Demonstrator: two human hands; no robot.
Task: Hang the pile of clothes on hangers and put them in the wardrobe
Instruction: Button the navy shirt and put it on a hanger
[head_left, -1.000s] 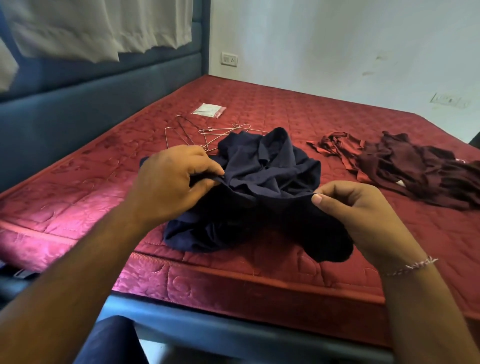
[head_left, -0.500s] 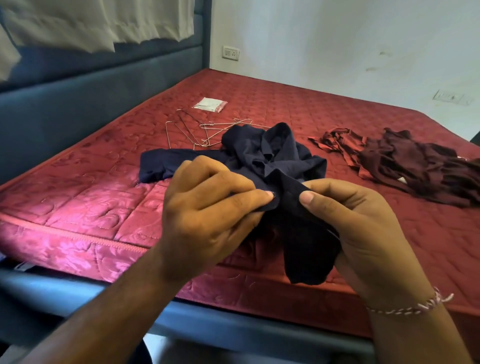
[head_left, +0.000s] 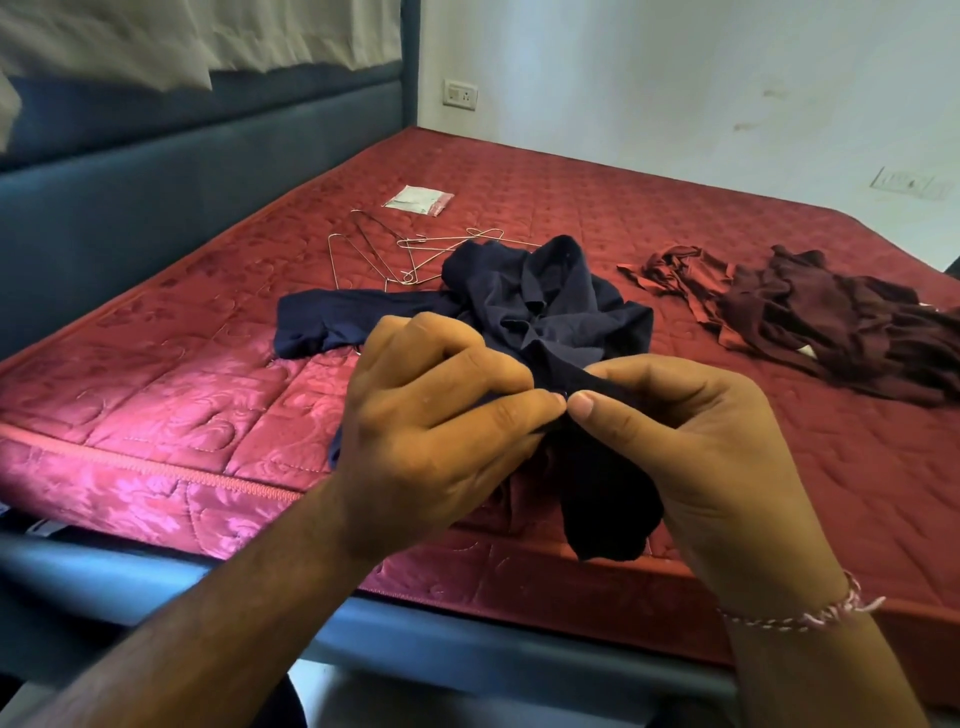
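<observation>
Both hands (head_left: 561, 447) have closed together, fingers (head_left: 498, 374) pinching the navy garment's (head_left: 545, 306) edge

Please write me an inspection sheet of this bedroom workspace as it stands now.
Surface: red quilted mattress on a blue bed frame.
Job's things: navy garment crumpled near the front edge; wire hangers lying loose behind it; maroon clothes heaped to the right.
Clutter: small plastic packet beyond the hangers.
Hands: left hand and right hand both pinch the navy garment.
Cables: nothing seen.
Surroundings: wall socket, white wall, pale curtain.
</observation>
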